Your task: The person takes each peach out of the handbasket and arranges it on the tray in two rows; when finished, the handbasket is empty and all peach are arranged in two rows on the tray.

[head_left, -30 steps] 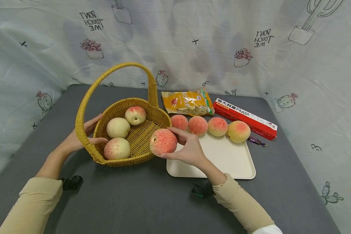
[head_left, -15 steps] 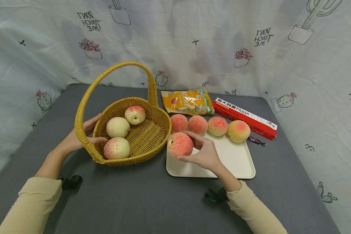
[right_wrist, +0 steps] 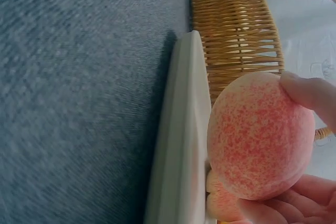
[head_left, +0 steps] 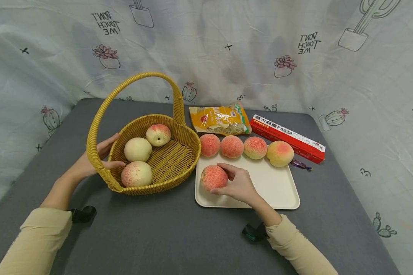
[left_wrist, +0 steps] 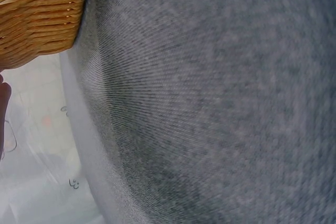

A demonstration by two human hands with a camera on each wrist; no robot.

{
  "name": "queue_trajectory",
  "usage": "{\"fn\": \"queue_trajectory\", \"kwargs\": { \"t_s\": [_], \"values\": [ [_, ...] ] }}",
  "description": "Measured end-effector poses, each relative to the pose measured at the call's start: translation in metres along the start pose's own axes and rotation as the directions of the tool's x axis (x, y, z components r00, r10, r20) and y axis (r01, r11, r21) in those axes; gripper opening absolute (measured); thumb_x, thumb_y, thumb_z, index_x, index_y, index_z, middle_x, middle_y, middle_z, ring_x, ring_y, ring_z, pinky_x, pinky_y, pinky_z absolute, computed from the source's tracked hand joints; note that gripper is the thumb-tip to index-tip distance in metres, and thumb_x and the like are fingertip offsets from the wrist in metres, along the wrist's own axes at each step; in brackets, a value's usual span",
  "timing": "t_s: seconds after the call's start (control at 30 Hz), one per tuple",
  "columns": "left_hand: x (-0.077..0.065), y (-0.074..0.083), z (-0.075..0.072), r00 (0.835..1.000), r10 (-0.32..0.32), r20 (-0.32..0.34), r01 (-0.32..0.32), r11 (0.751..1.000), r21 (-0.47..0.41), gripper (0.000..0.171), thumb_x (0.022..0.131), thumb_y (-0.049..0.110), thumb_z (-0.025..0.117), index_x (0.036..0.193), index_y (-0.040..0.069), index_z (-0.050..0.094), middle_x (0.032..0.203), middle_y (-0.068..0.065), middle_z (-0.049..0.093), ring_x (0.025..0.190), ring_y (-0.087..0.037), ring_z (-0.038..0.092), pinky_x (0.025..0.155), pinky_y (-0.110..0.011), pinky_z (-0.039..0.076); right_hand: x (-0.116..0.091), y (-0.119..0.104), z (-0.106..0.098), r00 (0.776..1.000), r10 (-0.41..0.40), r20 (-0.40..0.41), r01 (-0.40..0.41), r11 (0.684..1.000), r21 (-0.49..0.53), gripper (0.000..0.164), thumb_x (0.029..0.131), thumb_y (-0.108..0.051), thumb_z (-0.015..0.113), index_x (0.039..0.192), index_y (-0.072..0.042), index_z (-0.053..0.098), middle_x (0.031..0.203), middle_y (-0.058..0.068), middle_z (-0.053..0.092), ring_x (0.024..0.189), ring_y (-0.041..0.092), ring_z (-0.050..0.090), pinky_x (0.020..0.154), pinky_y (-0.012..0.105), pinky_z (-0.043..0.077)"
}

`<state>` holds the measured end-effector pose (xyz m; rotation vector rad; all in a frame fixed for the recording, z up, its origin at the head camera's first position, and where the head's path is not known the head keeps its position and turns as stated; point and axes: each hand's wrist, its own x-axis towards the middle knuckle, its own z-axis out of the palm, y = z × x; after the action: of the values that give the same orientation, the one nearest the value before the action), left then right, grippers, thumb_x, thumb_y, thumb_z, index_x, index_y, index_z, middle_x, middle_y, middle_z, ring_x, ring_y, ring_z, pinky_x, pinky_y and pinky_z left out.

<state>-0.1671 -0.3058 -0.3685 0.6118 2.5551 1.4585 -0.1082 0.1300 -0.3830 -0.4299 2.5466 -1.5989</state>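
Your R hand (head_left: 239, 185) grasps a red-speckled peach (head_left: 214, 178), fingers curled round it, thumb on the near side and the others on the far side, over the near-left part of a cream tray (head_left: 275, 189); whether fruit and tray touch, can't tell. Your L hand (head_left: 83, 166) grips the left side of a yellow wicker basket (head_left: 187, 139), thumb over the rim nr. the handle's foot, the other fingers along the outer wall. In the basket, toward its left half, sit three pale fruits: a red-topped one (head_left: 158, 135) at the far side, a plain cream one (head_left: 138, 149) mid, a red-flecked one (head_left: 136, 173) nearest you. Along the tray's far edge, L to R, runs a row of four: two red peaches (head_left: 210, 145) (head_left: 232, 146), a red-and-yellow one (head_left: 255, 148), then a mostly yellow one (head_left: 280, 153). Beyond them lies an orange-and-clear food bag (head_left: 220, 118), w/ a red-and-white box (head_left: 287, 137) marked PASTA angled to its right. A purple-wrapped candy (head_left: 300, 165) lies just right of the tray, nr. the yellow peach. All on a dark gray worktop (head_left: 151, 236); b/g: pale cloth (head_left: 210, 46) w/ potted-cactus prints. You wear tan sleeves (head_left: 38, 236) (head_left: 297, 244).
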Motion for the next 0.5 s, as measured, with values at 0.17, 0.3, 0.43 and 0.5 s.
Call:
{"fn": "queue_trajectory", "kwargs": {
  "t_s": [0.17, 0.3, 0.43, 0.5],
  "values": [
    [0.0, -0.001, 0.0, 1.0, 0.01, 0.005, -0.01, 1.0, -0.006, 0.095, 0.083, -0.004, 0.073, 0.157, 0.007, 0.014, 0.158, -0.027, 0.007, 0.138, -0.048, 0.02, 0.091, -0.003, 0.032, 0.002, 0.002, 0.005, 1.0, 0.01, -0.013, -0.011, 0.995, -0.102, 0.072, 0.065, -0.014, 0.091, 0.127, 0.006, 0.06, 0.124, 0.017, 0.064, 0.112, 0.03, 0.062, 0.092, 0.041, 0.05],
    [0.0, 0.0, 0.0, 1.0, 0.004, -0.002, -0.004, 1.0, -0.001, 0.095, 0.083, -0.004, 0.074, 0.157, 0.007, 0.015, 0.158, -0.027, 0.008, 0.138, -0.048, 0.02, 0.09, -0.003, 0.032, 0.005, -0.001, 0.009, 1.0, 0.001, -0.019, -0.004, 0.982, -0.189, 0.072, 0.063, -0.02, 0.092, 0.125, 0.003, 0.063, 0.12, 0.014, 0.066, 0.107, 0.026, 0.064, 0.089, 0.041, 0.052],
    [0.0, 0.0, 0.0, 1.0, 0.002, -0.006, -0.002, 1.0, 0.005, 0.095, 0.083, -0.003, 0.074, 0.157, 0.007, 0.016, 0.158, -0.027, 0.009, 0.138, -0.048, 0.021, 0.09, -0.003, 0.032, 0.008, -0.006, 0.012, 1.0, -0.02, -0.021, 0.013, 0.962, -0.271, 0.072, 0.064, -0.025, 0.092, 0.125, 0.001, 0.064, 0.116, 0.012, 0.068, 0.101, 0.023, 0.065, 0.085, 0.04, 0.053],
    [0.001, 0.0, 0.0, 1.0, 0.005, -0.005, -0.005, 1.0, 0.004, 0.095, 0.083, -0.004, 0.074, 0.157, 0.007, 0.016, 0.158, -0.027, 0.009, 0.138, -0.047, 0.021, 0.09, -0.003, 0.032, 0.009, -0.007, 0.013, 1.0, -0.025, -0.016, 0.019, 0.954, -0.298, 0.073, 0.066, -0.027, 0.091, 0.126, 0.002, 0.062, 0.118, 0.012, 0.067, 0.102, 0.023, 0.064, 0.086, 0.04, 0.052]
  ]
}}
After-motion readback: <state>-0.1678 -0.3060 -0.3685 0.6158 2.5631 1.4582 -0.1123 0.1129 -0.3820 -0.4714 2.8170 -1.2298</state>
